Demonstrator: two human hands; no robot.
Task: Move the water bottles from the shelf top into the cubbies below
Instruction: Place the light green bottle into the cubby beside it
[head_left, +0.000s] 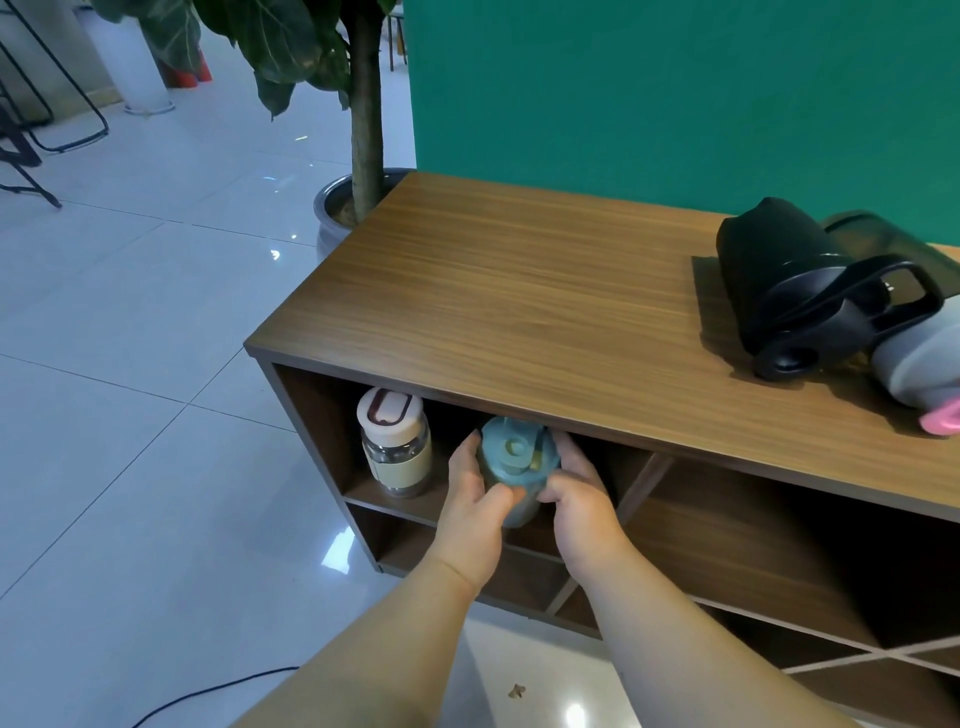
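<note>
A teal bottle (517, 460) stands upright at the mouth of the top left cubby of the wooden shelf (519, 291). My left hand (475, 499) and my right hand (576, 493) clasp its sides. To its left in the same cubby stands a glass bottle (396, 447) with a cream lid and sleeve. On the shelf top at the right lie a large black bottle (779, 280) with a loop handle, a dark translucent bottle (893, 244) behind it, and a grey bottle (919, 364) with a pink cap.
A potted plant (363, 130) stands off the shelf's far left corner. The green wall (675, 93) backs the shelf. More cubbies (727, 530) open to the right and below. A black cable (208, 691) runs over the tiled floor.
</note>
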